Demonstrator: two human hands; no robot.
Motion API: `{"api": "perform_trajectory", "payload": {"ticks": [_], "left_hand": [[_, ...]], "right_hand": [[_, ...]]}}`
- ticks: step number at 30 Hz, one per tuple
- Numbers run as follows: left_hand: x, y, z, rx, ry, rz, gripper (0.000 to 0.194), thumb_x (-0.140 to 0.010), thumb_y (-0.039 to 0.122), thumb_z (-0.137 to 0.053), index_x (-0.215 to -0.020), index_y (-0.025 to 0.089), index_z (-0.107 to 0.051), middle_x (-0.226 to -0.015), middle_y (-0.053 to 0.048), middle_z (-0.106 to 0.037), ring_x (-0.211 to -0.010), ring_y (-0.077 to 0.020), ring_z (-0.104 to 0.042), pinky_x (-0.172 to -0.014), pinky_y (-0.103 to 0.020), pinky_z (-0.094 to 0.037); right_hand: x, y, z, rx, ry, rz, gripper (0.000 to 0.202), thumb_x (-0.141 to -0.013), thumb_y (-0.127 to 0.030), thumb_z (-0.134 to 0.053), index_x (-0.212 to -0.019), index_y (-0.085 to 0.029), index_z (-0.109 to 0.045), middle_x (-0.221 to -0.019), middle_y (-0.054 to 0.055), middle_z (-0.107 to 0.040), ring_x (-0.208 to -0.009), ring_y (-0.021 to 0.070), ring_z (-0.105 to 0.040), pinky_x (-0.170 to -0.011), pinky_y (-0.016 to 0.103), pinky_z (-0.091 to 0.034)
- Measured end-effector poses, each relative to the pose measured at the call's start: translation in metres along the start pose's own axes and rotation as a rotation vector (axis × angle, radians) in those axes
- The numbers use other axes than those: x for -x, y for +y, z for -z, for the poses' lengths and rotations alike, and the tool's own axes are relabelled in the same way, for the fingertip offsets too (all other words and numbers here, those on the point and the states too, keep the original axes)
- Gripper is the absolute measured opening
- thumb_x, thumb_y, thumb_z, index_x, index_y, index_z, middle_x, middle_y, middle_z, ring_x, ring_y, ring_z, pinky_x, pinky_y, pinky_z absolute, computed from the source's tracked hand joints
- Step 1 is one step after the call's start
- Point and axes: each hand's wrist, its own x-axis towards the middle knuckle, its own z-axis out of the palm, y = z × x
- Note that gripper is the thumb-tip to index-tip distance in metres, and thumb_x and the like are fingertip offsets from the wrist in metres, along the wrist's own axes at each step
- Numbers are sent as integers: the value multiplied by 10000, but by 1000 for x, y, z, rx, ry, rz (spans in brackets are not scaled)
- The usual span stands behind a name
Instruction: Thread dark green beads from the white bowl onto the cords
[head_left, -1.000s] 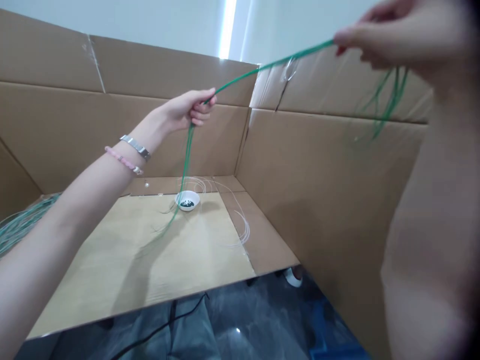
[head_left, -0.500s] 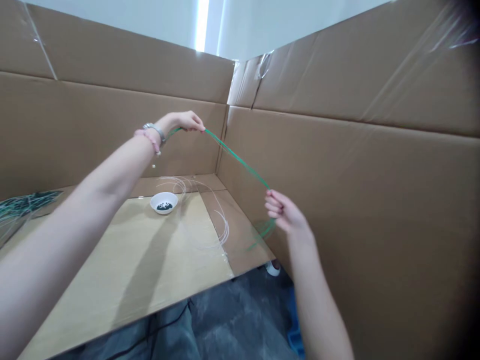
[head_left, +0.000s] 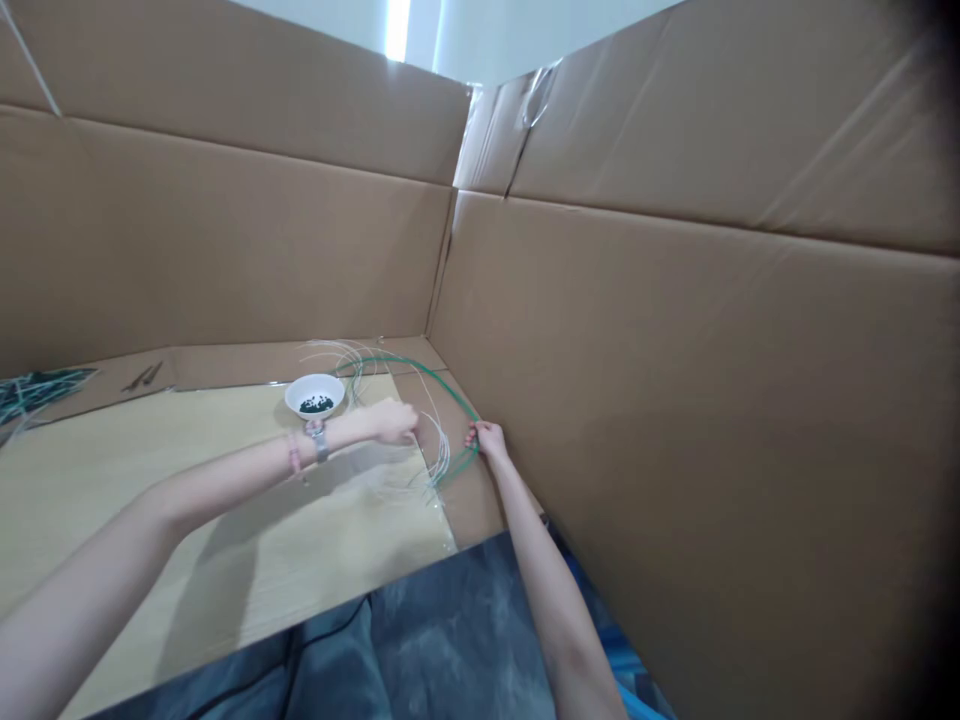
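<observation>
My right hand (head_left: 489, 438) is closed around a bundle of thin green strands (head_left: 439, 378) at the right edge of the board. The green strands arc back and left over the table, and their short ends hang below the hand. My left hand (head_left: 394, 422), wearing a watch and a pink band at the wrist, is held low over a loose coil of clear white strands (head_left: 441, 445). Its fingers are curled and partly hidden, so what they hold, if anything, cannot be made out. Part of the coil is blurred below it.
A white bowl (head_left: 294, 398) with small dark pieces stands behind my left wrist. A pale board (head_left: 300, 560) covers the table. Farther left lie pliers or snips (head_left: 142, 376) and a heap of green strands (head_left: 41, 395). Tall cardboard walls (head_left: 675, 400) enclose the back and right.
Both hands have come down to the table with the green strands. My left hand has let go of them and sits over the white coil; my right hand still holds them.
</observation>
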Motion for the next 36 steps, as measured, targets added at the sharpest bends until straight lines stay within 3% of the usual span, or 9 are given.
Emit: {"api": "perform_trajectory", "payload": {"ticks": [4, 7, 13, 19, 23, 28, 36], "left_hand": [[54, 3, -44, 42, -62, 1, 243, -916, 346, -559, -966, 117, -626, -963, -64, -645, -855, -155, -622, -788, -348, -537], [73, -1, -59, 48, -27, 14, 212, -923, 311, -552, -947, 114, -625, -969, -62, -645, -878, -157, -622, -810, -356, -534], [78, -3, -68, 23, 14, 45, 200, -921, 296, -556, -924, 109, -626, -910, -48, -645, -864, -158, -625, -831, -372, -527], [76, -4, -68, 77, 41, 42, 220, -926, 313, -548, -968, 110, -622, -954, -57, -645, -881, -162, -625, -830, -372, -529], [68, 0, -69, 115, 48, 45, 228, -927, 312, -546, -1011, 113, -618, -1016, -71, -639, -930, -174, -621, -849, -386, -528], [57, 8, -75, 125, -8, 76, 233, -922, 319, -554, -1007, 112, -617, -978, -65, -641, -866, -158, -627, -792, -354, -545], [57, 12, -71, 153, -46, 82, 254, -915, 346, -562, -1001, 113, -614, -967, -63, -636, -838, -152, -620, -769, -342, -541]], "right_hand": [[14, 3, 13, 346, 68, 121, 347, -921, -354, -550, -1204, -155, -540, -1218, 93, -564, -1057, 200, -586, -900, 414, -518], [27, 2, 18, 562, -52, 280, 313, -926, -349, -539, -1185, -175, -560, -1256, 94, -548, -1108, 205, -561, -953, 428, -489], [42, 0, 22, 841, -479, 572, 253, -911, -354, -567, -1047, -146, -616, -1089, 64, -630, -1010, 175, -606, -928, 412, -498], [42, -5, 39, 949, -563, 718, 247, -906, -368, -571, -993, -143, -625, -1049, 58, -637, -999, 173, -603, -925, 408, -492], [38, -13, 40, 938, -519, 741, 246, -907, -371, -569, -975, -141, -622, -1026, 53, -635, -975, 167, -602, -903, 394, -497], [34, -22, 33, 839, -349, 727, 240, -913, -366, -557, -989, -146, -618, -1057, 59, -624, -995, 170, -593, -908, 395, -495], [26, -35, 10, 445, -116, 657, 252, -913, -360, -564, -1013, -133, -609, -994, 47, -634, -876, 141, -619, -800, 338, -539]]}}
